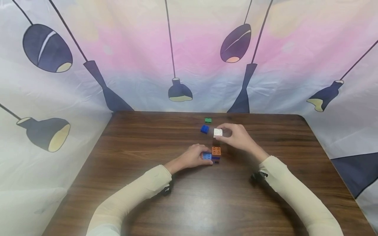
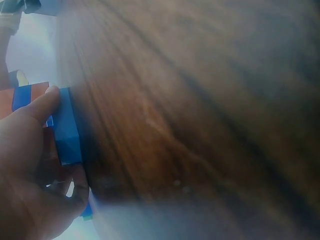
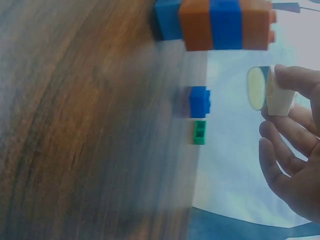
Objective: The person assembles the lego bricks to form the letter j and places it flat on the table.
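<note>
My left hand [image 1: 193, 156] grips the side of a stack of toy building bricks [image 3: 225, 25] standing on the table. The stack shows a blue bottom brick [image 2: 67, 125], then orange, blue and orange layers. The top orange brick [image 1: 216, 150] has its studs facing up. Beside it, a lower light blue brick [image 1: 207, 156] shows between the left thumb and fingers. Above and beyond the stack, my right hand [image 1: 237, 136] pinches a white brick [image 1: 218, 132] between thumb and fingers. In the right wrist view the white brick [image 3: 281, 92] is raised higher than the stack's top.
A dark blue brick [image 1: 204, 129] lies on the wooden table [image 1: 147, 137] beyond the stack. Farther back is a small green brick [image 1: 208, 120]. A printed curtain [image 1: 133, 49] with lamp pictures hangs behind the table's far edge.
</note>
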{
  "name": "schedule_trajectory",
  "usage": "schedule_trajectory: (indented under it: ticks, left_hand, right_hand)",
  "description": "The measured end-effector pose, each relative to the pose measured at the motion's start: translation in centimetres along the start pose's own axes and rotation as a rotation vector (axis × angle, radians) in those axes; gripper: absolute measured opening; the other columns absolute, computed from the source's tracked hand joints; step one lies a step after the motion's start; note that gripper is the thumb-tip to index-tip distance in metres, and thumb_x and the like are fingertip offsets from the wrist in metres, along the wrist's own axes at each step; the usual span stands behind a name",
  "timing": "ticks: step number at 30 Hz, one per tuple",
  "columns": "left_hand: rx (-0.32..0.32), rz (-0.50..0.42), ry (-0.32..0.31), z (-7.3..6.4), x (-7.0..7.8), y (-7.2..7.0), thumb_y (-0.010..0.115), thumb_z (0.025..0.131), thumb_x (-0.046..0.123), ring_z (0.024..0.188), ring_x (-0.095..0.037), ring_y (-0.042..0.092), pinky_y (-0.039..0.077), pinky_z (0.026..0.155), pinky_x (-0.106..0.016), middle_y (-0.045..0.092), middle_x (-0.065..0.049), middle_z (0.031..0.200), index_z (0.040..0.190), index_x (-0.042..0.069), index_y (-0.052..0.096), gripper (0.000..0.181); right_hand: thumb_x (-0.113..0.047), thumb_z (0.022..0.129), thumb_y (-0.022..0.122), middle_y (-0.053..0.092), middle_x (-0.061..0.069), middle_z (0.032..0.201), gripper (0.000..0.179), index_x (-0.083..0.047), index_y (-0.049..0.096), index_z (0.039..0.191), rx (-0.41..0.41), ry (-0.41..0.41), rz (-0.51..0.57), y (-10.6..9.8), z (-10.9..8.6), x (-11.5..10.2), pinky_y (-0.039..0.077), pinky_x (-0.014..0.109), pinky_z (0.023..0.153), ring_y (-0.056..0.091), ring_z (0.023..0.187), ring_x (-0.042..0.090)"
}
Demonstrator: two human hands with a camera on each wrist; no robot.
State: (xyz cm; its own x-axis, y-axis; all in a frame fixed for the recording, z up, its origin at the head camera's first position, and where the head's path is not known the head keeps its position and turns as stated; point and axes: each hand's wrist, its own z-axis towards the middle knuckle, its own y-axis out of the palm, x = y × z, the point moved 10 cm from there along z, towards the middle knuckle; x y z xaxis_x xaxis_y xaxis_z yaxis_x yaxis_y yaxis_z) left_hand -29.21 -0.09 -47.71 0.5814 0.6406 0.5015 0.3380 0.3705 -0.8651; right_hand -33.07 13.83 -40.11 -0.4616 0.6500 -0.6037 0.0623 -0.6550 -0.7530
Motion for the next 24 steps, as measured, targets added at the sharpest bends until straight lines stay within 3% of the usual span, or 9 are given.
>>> schedule_trajectory:
  ticks: [13,24]
  left_hand:
    - [0.003,-0.003,0.001,-0.1,0.1,-0.2,0.077,0.09,0.045,0.102,-0.014,0.06,0.049,0.09,-0.034,0.071,-0.001,0.116,0.128,0.012,0.07,0.051]
    - [0.018,0.018,0.021,0.0,0.3,-0.2,0.078,0.089,0.046,0.097,-0.012,0.06,0.048,0.085,-0.031,0.072,0.0,0.112,0.125,0.01,0.071,0.051]
  right_hand:
    - [-0.042,0.089,0.08,0.073,0.003,0.119,0.041,-0.016,0.073,0.12,0.017,-0.011,0.009,-1.0,-2.3,-2.4,0.053,0.052,0.091,0.067,0.111,0.03]
    - [-0.033,0.085,0.085,0.074,0.002,0.111,0.038,-0.015,0.074,0.116,0.006,-0.042,-0.008,-0.2,-3.8,-3.7,0.054,0.048,0.087,0.068,0.103,0.024]
